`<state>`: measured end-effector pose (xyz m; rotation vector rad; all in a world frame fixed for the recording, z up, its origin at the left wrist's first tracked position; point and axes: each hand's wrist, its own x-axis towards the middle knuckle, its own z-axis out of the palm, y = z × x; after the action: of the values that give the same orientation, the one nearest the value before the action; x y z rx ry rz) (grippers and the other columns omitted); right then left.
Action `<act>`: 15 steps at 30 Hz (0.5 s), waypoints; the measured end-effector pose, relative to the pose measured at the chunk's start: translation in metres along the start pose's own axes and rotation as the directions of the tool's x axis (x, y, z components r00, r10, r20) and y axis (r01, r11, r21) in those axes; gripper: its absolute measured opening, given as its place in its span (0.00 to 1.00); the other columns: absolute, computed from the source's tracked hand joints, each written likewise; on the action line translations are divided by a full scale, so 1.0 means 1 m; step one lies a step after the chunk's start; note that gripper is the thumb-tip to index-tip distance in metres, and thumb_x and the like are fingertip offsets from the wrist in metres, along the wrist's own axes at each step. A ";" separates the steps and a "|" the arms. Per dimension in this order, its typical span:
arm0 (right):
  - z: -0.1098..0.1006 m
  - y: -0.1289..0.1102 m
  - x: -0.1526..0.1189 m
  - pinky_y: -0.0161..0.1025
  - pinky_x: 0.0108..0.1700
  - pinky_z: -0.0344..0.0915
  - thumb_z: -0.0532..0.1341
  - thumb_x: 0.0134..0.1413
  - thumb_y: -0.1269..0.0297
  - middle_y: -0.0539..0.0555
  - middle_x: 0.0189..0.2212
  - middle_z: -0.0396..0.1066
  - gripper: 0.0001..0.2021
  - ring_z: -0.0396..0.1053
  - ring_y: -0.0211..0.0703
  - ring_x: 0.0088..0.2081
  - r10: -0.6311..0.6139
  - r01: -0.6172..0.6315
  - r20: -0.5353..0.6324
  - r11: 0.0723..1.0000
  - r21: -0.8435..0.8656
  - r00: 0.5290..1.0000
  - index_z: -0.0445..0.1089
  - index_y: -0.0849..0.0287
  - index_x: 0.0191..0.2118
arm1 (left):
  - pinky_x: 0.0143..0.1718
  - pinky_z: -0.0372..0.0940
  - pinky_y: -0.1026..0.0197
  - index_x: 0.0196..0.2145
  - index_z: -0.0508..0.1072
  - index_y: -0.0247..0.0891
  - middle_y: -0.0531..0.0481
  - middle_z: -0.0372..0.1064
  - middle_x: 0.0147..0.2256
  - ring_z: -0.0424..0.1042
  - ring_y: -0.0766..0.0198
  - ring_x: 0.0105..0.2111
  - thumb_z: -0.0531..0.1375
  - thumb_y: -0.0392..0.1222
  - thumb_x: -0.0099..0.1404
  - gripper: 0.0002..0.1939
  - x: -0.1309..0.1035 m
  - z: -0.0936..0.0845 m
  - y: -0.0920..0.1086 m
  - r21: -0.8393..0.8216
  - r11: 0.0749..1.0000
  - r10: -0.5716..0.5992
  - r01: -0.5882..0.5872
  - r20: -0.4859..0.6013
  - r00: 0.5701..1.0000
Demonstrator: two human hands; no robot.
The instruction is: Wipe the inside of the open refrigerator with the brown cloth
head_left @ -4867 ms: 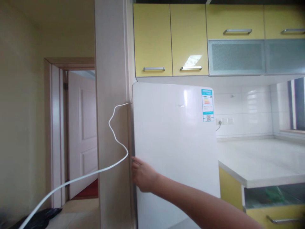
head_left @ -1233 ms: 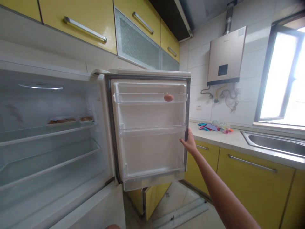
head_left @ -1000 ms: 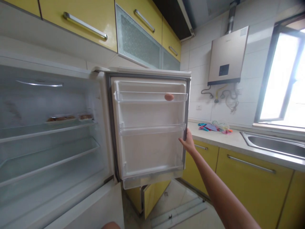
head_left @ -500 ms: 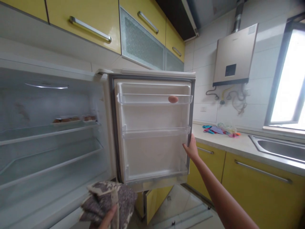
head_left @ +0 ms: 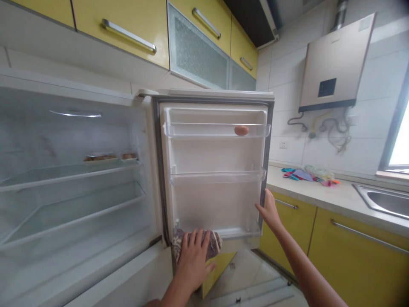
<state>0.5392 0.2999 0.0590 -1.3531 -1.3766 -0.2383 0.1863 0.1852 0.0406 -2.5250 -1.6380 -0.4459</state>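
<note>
The refrigerator door (head_left: 217,149) stands swung wide, its inner side facing me. My right hand (head_left: 270,209) grips the door's outer edge, thumb on the inner side and fingers partly hidden behind it. At the lower left of the door, my left hand (head_left: 193,251) holds a patterned grey-brown cloth (head_left: 214,245) against the bottom door bin (head_left: 236,232). Its fingers lie over the cloth and the thumb sticks out to the right. One brown egg (head_left: 241,130) sits in the top door bin (head_left: 198,130). The middle bin (head_left: 217,175) shows no items.
Inside the refrigerator, packs of brownish food (head_left: 100,157) rest on the upper glass shelf (head_left: 64,177). Colourful cloths or gloves (head_left: 303,174) lie on the counter (head_left: 287,183) beside the sink (head_left: 386,202). Below the door, a yellow cabinet door (head_left: 217,273) stands ajar.
My left hand with the cloth has moved up and right, from in front of the refrigerator onto the door's bottom bin. My right hand keeps its grip on the door. The view has shifted slightly left.
</note>
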 end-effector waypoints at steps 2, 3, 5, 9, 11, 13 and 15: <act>-0.003 -0.017 -0.015 0.63 0.68 0.54 0.54 0.57 0.57 0.71 0.63 0.59 0.31 0.54 0.63 0.67 0.037 -0.037 -0.102 0.999 -0.003 0.994 0.56 0.65 0.64 | 0.70 0.42 0.31 0.69 0.59 0.43 0.38 0.59 0.67 0.55 0.40 0.68 0.60 0.52 0.64 0.37 0.000 -0.002 -0.002 -0.046 0.999 0.001 -0.001 0.000 1.000; -0.003 -0.029 -0.025 0.63 0.67 0.56 0.53 0.59 0.58 0.70 0.61 0.62 0.27 0.57 0.62 0.65 0.048 -0.047 -0.152 0.999 0.007 0.987 0.59 0.64 0.62 | 0.70 0.42 0.32 0.68 0.60 0.44 0.39 0.60 0.67 0.56 0.42 0.68 0.58 0.50 0.66 0.34 0.000 -0.003 -0.003 -0.066 0.998 -0.002 0.002 -0.002 1.000; 0.005 -0.060 -0.047 0.58 0.61 0.63 0.51 0.62 0.60 0.66 0.53 0.69 0.20 0.66 0.57 0.56 0.023 -0.013 -0.134 0.997 0.081 0.991 0.64 0.61 0.57 | 0.70 0.44 0.36 0.67 0.62 0.46 0.42 0.62 0.66 0.58 0.47 0.66 0.55 0.44 0.68 0.30 0.000 -0.004 -0.007 -0.097 0.995 -0.009 0.007 -0.017 1.000; 0.039 -0.129 -0.089 0.48 0.57 0.68 0.51 0.62 0.68 0.61 0.51 0.72 0.17 0.70 0.48 0.53 -0.324 0.206 0.359 0.922 0.328 0.875 0.68 0.54 0.54 | 0.67 0.50 0.39 0.64 0.65 0.44 0.42 0.67 0.61 0.63 0.47 0.62 0.58 0.41 0.64 0.30 0.003 -0.009 -0.019 -0.120 0.993 -0.002 -0.002 -0.037 0.999; 0.054 -0.158 -0.102 0.45 0.59 0.66 0.53 0.58 0.71 0.58 0.53 0.72 0.20 0.70 0.46 0.55 -0.390 0.217 0.488 0.902 0.374 0.781 0.69 0.53 0.54 | 0.64 0.55 0.40 0.59 0.70 0.41 0.42 0.72 0.55 0.67 0.46 0.58 0.60 0.41 0.61 0.27 0.004 -0.014 -0.029 -0.103 0.995 -0.023 0.020 -0.028 0.999; 0.065 -0.183 -0.108 0.43 0.59 0.66 0.55 0.56 0.71 0.57 0.53 0.73 0.21 0.70 0.46 0.55 -0.406 0.233 0.577 0.907 0.351 0.709 0.69 0.53 0.55 | 0.60 0.60 0.41 0.52 0.74 0.37 0.41 0.74 0.49 0.69 0.45 0.54 0.60 0.40 0.60 0.22 0.004 -0.019 -0.042 -0.078 0.996 -0.049 0.047 -0.016 0.999; 0.071 -0.204 -0.110 0.42 0.56 0.67 0.57 0.57 0.68 0.57 0.52 0.74 0.20 0.71 0.47 0.53 -0.412 0.316 0.686 0.909 0.271 0.600 0.68 0.54 0.55 | 0.57 0.62 0.41 0.48 0.75 0.35 0.40 0.74 0.46 0.70 0.45 0.52 0.59 0.39 0.59 0.18 0.002 -0.021 -0.059 -0.075 0.995 -0.069 0.068 -0.011 0.998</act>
<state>0.3079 0.2279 0.0571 -1.0696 -2.3266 0.1584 0.1299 0.2064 0.0565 -2.5183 -1.7386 -0.5389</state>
